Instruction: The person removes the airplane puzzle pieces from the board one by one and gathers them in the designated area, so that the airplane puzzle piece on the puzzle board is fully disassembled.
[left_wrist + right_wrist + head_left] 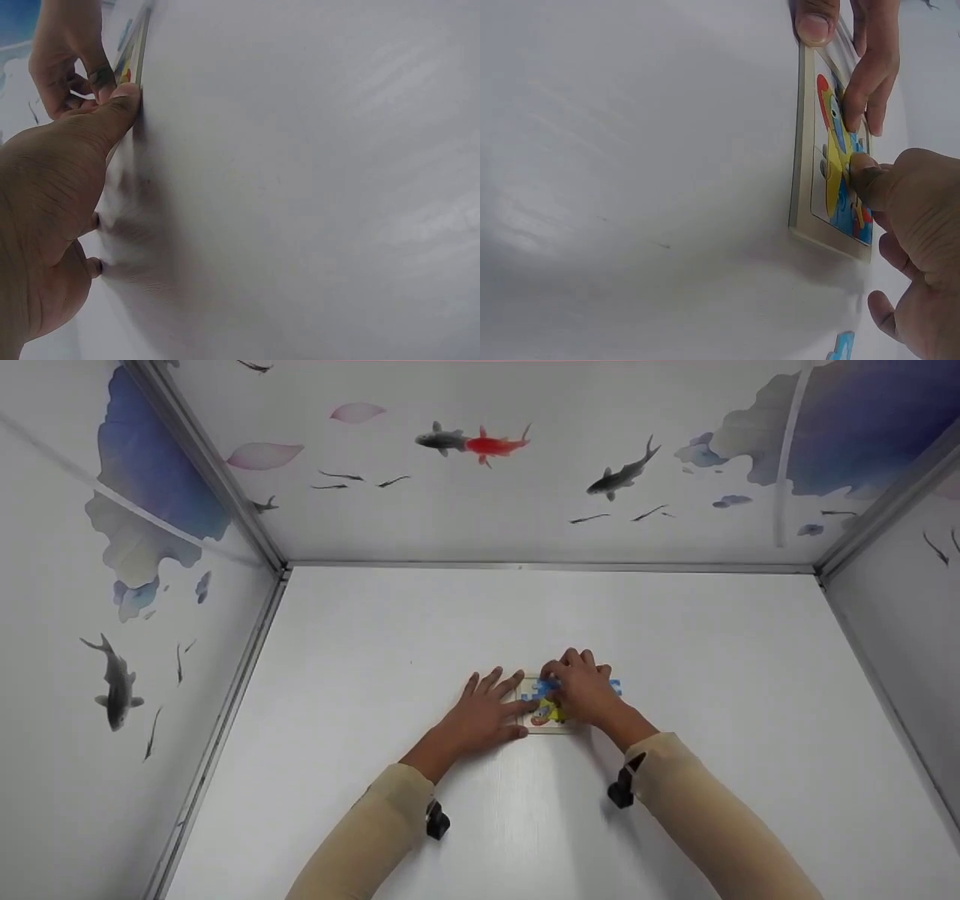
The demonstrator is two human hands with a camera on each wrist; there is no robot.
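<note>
Hiding part of the puzzle [832, 180], right fingers [572, 660]; blue piece [843, 346] nearby

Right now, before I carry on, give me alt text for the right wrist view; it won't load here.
The right hand has its thumb on a colourful puzzle in a wooden frame, while the left hand, at the top, rests its thumb at the frame's edge. A blue piece lies apart near the bottom, partly cut off.
</note>
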